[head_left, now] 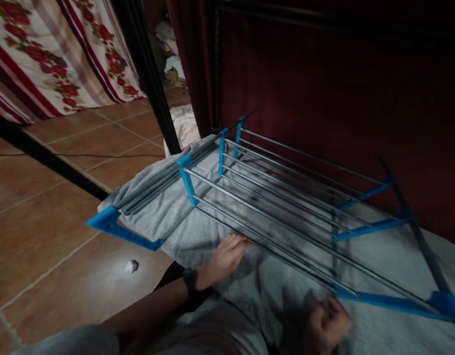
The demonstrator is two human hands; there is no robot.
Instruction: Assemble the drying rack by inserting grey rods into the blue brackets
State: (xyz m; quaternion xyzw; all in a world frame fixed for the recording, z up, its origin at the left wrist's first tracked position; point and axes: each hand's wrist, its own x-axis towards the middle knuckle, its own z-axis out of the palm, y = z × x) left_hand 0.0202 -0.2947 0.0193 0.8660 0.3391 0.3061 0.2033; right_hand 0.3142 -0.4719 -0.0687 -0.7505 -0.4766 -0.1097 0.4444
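A folding drying rack (271, 197) with grey metal rods and blue plastic joints lies low over a grey towel (197, 236) spread on the floor. My left hand (227, 256) rests on the towel just under the rack's near rods, its fingers bent and pressing into the cloth. A dark watch sits on that wrist. My right hand (329, 325) is closed in a fist on a bunch of the grey towel, near the rack's front blue bar (393, 301).
Brown floor tiles (57, 222) stretch to the left, with a small white scrap (131, 266) on them. Black poles (149, 74) cross the view. A floral cloth (53, 54) hangs at the back left, a dark red curtain (323, 88) behind the rack.
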